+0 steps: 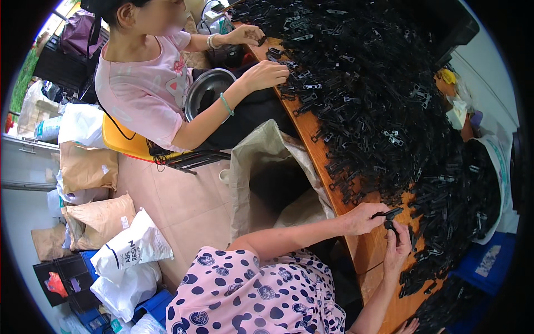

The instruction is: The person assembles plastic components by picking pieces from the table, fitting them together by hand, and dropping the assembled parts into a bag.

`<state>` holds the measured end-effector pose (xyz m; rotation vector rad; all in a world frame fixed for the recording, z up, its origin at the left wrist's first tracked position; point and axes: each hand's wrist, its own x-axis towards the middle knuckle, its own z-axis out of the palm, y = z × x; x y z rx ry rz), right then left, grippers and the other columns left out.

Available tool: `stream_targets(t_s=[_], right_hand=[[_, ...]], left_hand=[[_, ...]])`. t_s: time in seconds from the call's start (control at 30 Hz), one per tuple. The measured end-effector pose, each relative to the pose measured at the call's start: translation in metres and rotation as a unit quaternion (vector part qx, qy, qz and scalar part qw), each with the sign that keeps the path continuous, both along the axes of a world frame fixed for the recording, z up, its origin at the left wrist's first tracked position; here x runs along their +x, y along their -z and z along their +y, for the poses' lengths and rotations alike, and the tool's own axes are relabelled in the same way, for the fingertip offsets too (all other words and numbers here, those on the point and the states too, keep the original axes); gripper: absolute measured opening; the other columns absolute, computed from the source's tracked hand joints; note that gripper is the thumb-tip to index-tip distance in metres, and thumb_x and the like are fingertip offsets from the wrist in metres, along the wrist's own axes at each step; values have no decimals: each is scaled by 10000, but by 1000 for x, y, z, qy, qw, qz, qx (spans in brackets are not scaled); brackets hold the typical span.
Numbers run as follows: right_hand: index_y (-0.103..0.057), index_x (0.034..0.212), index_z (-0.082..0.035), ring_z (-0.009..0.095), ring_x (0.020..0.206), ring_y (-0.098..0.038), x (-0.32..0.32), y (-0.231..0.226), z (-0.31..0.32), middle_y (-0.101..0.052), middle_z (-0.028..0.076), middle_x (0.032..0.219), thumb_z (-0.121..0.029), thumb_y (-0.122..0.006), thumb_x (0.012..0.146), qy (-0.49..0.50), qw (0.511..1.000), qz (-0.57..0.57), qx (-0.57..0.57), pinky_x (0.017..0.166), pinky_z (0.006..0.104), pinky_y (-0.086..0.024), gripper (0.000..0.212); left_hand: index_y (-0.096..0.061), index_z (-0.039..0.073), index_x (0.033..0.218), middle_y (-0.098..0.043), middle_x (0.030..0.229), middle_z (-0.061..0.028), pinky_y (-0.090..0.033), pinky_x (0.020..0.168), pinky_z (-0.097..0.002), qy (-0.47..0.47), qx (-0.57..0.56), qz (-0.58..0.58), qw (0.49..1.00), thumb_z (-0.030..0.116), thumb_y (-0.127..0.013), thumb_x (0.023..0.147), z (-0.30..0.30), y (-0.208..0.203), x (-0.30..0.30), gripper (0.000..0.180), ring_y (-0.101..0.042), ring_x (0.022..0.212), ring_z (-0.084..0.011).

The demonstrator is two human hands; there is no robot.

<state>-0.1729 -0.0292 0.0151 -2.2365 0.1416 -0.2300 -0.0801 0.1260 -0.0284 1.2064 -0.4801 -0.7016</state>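
Over the edge of the wooden table [370, 253], my two hands meet around small black plastic parts. My left hand [362, 218] pinches a slim black plastic clip [394, 213] that points right. Just below it, my right hand [398, 250] has thumb and fingers closed on a short black plastic piece [389, 224]. The two pieces touch or overlap; I cannot tell whether they are joined. A large heap of similar black clips [384, 122] covers most of the table beyond my hands.
At upper left a seated co-worker handles clips at the table edge, a metal bowl [194, 100] at their lap. An open woven sack [240, 183] stands between us. Another person's hand [410, 327] shows at the lower edge. Filled bags [133, 245] and blue crates [489, 259] lie around.
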Motion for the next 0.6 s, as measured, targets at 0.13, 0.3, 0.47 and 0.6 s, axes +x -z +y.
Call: stream_targets(t_s=[0.13,0.3,0.47,0.6], right_hand=[[-598,1061,-5,297,827,-597,12,-32,17,-574,156,922,107,-563,811,-68,990,-29,-124,724,329,-482,277],[-583,1060,7,296,844,-589,17,-32,24,-583,155,965,118,-572,798,-82,985,2,-155,734,342,-480,285],[-575,1076,12,245,761,-585,16,-14,17,-576,138,943,92,-576,817,-96,972,-5,-216,665,303,-477,271],[-572,1084,8,144,673,-543,7,9,22,-579,88,937,20,-564,881,11,998,18,-57,599,248,-449,203]], left_hand=[[-587,15,1062,-579,760,-40,-436,588,-277,10,9,-21,1000,150,-488,924,6,10,11,217,-529,653,-99],[-609,-20,978,-587,787,-126,-455,656,-319,26,19,-93,995,181,-506,934,4,18,14,230,-578,734,-185],[-590,-32,871,-581,780,-145,-454,648,-349,-25,42,-160,986,220,-502,944,5,14,17,276,-591,724,-256],[-586,-20,905,-586,778,-139,-460,643,-362,-53,34,-105,993,219,-548,914,9,3,13,242,-598,720,-279]])
